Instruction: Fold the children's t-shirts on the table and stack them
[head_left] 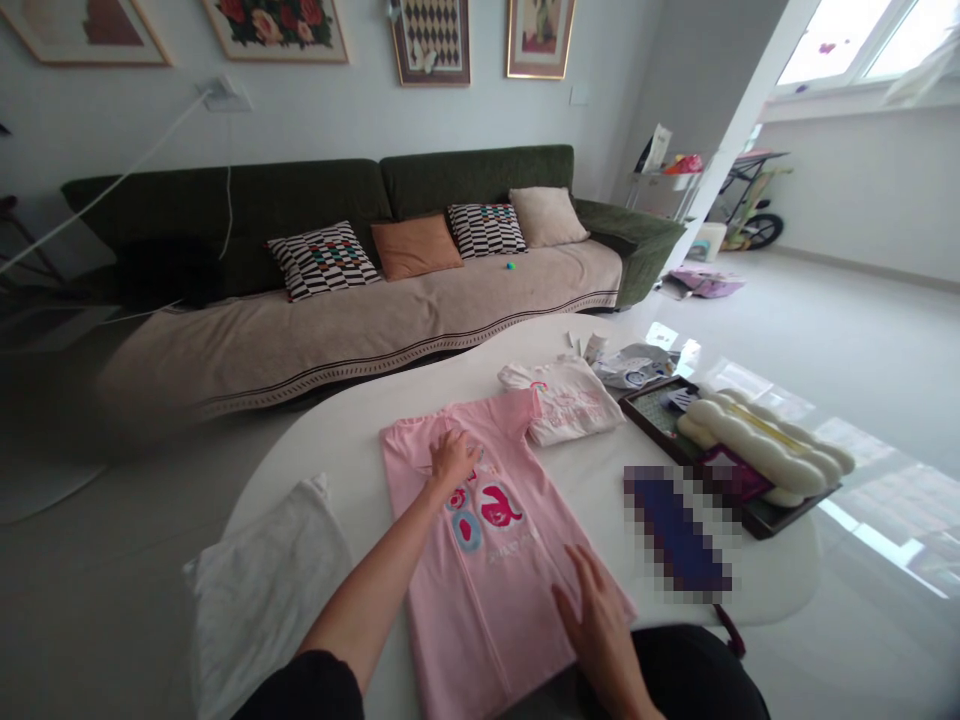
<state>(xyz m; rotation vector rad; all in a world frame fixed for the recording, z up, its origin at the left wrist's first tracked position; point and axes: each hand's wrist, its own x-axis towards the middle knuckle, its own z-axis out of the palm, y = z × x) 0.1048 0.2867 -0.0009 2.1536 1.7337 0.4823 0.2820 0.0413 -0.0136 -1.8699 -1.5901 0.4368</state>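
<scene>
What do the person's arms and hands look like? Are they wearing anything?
The left hand and right hand are bare, with no gloves, and neither wrist shows a watch. The left arm has a plain black sleeve that leaves the forearm bare. No right sleeve can be made out.

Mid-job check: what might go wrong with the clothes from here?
The white cloth overhangs the left edge of the table, so it might slide off. The pink shirt has a sleeve against the folded white shirt; moving it may rumple that one.
</scene>
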